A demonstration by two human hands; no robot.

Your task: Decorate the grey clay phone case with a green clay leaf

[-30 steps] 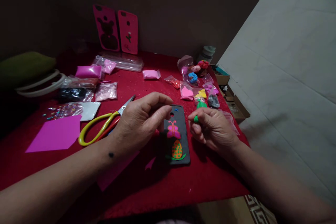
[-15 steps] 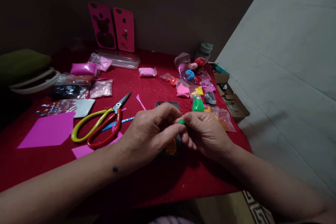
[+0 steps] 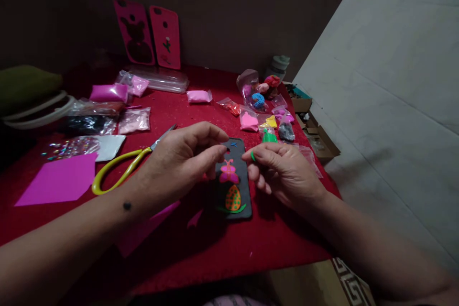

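Two bare hands are over a red cloth [image 3: 272,244], both forearms cut off by the frame. One pink sheet [image 3: 139,234] lies partly hidden beneath the left forearm. The left hand [image 3: 179,153] has thumb and forefinger parted, its other fingers mostly covered; the right hand [image 3: 287,167] pinches one green piece [image 3: 253,156], half concealed by the fingers. Between them lies one dark phone case [image 3: 243,177], its left edge obscured, bearing one butterfly [image 3: 233,172] and one spotted egg [image 3: 233,199]. One pair of scissors [image 3: 144,151] is partly hidden behind the left hand. Farthest, two pink phone cases [image 3: 171,33] lean upright, dimly lit.
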